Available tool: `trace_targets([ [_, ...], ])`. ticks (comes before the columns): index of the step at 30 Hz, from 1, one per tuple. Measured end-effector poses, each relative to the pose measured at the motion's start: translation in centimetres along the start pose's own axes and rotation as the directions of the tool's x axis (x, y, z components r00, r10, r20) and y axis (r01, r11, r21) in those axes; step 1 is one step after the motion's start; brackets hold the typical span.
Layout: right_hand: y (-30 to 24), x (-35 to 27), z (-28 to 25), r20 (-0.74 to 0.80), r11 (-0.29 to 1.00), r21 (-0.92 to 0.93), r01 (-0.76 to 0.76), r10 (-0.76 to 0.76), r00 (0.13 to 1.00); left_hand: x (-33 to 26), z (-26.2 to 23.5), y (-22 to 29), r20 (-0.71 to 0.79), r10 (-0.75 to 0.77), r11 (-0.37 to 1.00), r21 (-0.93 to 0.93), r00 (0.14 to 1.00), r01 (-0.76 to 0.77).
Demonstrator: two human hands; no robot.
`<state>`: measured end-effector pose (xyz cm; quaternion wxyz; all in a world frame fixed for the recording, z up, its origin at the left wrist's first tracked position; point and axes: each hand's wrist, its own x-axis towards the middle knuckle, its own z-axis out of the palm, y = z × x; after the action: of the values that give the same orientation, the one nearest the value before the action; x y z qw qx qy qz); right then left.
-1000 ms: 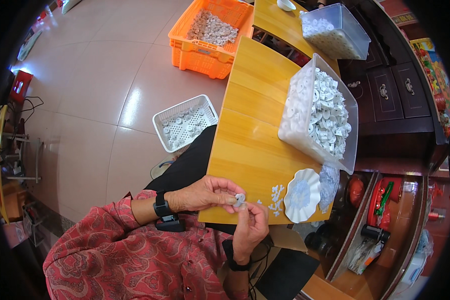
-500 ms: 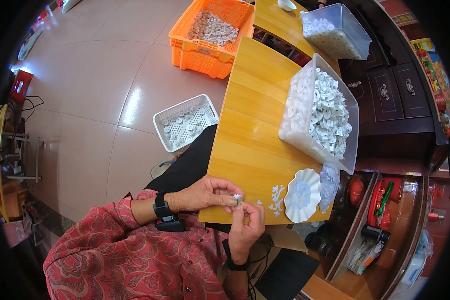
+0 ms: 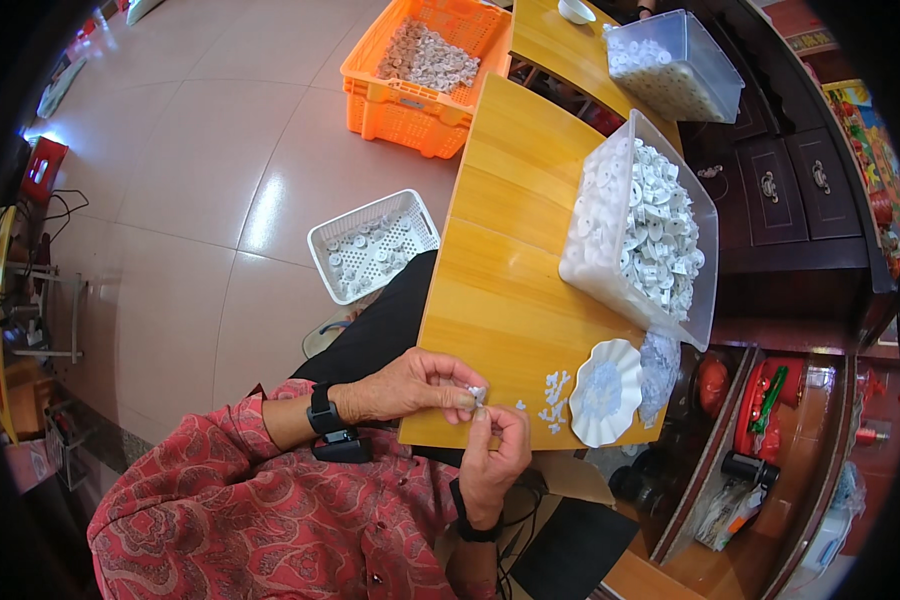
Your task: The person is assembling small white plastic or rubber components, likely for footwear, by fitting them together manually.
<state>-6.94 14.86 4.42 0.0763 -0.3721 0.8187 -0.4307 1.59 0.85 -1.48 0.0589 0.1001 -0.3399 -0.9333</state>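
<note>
At the near edge of the yellow wooden table (image 3: 510, 270), a small white plastic part (image 3: 477, 393) is pinched between the thumb and fingers of my left hand (image 3: 415, 386). My right hand (image 3: 497, 447) meets it from below, thumb and forefinger closed at the part; whether they grip it or a smaller piece is hidden. To the right of my fingers, several tiny white pieces (image 3: 553, 400) lie loose on the wood. Beside them, a white scalloped dish (image 3: 622, 385) holds small pale translucent pieces.
A clear plastic bin (image 3: 595, 215) full of white plastic parts stands on the table, with a clear plastic bag (image 3: 660, 370) near it. On the floor are a white basket (image 3: 322, 240) and an orange crate (image 3: 395, 118), both holding parts. Another bin (image 3: 715, 75) stands farther back.
Both hands stay at nearly the same spot, with the white part still between the fingers. Only slight finger movement shows; the surroundings look the same.
</note>
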Motion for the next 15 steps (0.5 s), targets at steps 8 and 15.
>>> trace_targets([
  [8, 0.27, 0.08, 0.47, -0.002, 0.997, -0.02, 0.073, -0.073, 0.997, -0.25, 0.06, 0.56, 0.015, 0.021, 0.999, 0.046, 1.0, -0.022],
  [15, 0.03, 0.32, 0.06, 0.025, 0.996, -0.025, 0.088, -0.088, 0.996, -0.17, -0.1, 0.54, 0.033, 0.024, 0.999, 0.045, 0.999, -0.026],
])
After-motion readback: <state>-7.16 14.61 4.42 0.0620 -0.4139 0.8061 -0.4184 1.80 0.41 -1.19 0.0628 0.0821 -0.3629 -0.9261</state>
